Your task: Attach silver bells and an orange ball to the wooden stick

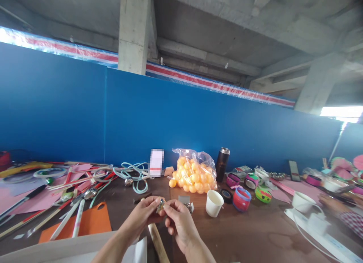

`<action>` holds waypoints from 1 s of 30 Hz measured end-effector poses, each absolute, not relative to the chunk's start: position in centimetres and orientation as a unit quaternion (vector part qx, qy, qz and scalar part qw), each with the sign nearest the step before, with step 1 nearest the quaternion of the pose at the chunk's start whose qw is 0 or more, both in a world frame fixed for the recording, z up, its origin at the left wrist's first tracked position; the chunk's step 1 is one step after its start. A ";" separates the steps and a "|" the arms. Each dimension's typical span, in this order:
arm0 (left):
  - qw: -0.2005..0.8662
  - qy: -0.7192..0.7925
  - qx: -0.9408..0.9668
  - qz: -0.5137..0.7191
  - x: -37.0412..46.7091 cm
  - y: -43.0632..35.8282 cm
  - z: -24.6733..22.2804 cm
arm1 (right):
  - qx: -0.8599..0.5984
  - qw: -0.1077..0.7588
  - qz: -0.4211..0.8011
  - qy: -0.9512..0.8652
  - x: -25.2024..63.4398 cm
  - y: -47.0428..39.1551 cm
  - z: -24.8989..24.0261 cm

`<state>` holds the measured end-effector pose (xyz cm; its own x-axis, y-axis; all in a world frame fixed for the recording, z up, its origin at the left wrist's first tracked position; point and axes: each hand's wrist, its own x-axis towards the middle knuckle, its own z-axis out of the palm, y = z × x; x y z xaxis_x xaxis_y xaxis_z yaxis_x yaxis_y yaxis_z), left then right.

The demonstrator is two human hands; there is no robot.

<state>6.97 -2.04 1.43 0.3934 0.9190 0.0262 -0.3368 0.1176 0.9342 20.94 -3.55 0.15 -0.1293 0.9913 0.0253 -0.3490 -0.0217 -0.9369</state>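
My left hand (150,209) and my right hand (178,214) meet over the front middle of the table. Their fingertips pinch a small shiny metal piece (160,205) between them; its exact kind is too small to make out. Below them lies a wooden handle (157,242), partly covered by my hands. Small metallic bits (188,207) show just past my right hand, partly hidden by it. A white paper cup (214,203) stands upright to the right. Behind my hands sits a clear plastic bag of orange balls (195,174), with one ball (172,183) at its left edge.
Pens, sticks and pink paper crowd the left, with an orange sheet (87,223) and a white box (56,251) nearer. Light blue cord (136,174), a phone (156,162), a black bottle (222,164) and tape rolls (242,198) line the back. A power strip (326,232) and another person's arm (337,206) are right.
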 end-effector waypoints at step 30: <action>0.643 0.356 0.508 0.449 7.2 -2.0 1.4 | -0.357 0.516 0.656 -0.419 21.5 -3.7 0.7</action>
